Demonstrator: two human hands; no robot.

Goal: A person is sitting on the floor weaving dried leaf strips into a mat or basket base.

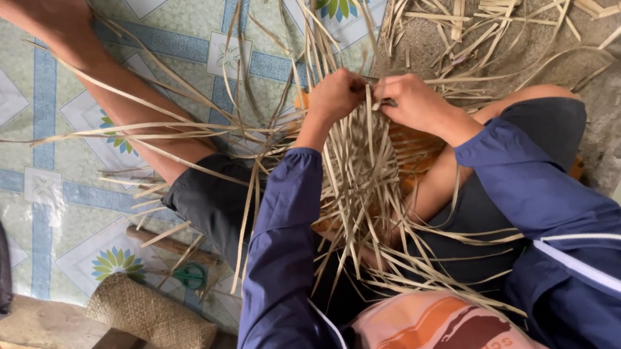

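On our lap: woven strip mat (359,170)
Grip: our left hand (335,96) and right hand (410,102) pinched strips closed
Risk: we judged dry strips could snap if bent sharply

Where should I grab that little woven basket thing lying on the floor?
Probably around the middle of the woven basket, coming from above. It lies on its side beside the patterned mat, rounded body up and bare, so fingers can wrap it; its far end is hidden.

Pale tan strips (359,170), navy sleeves (280,252), blue-green flower-patterned mat (43,108).
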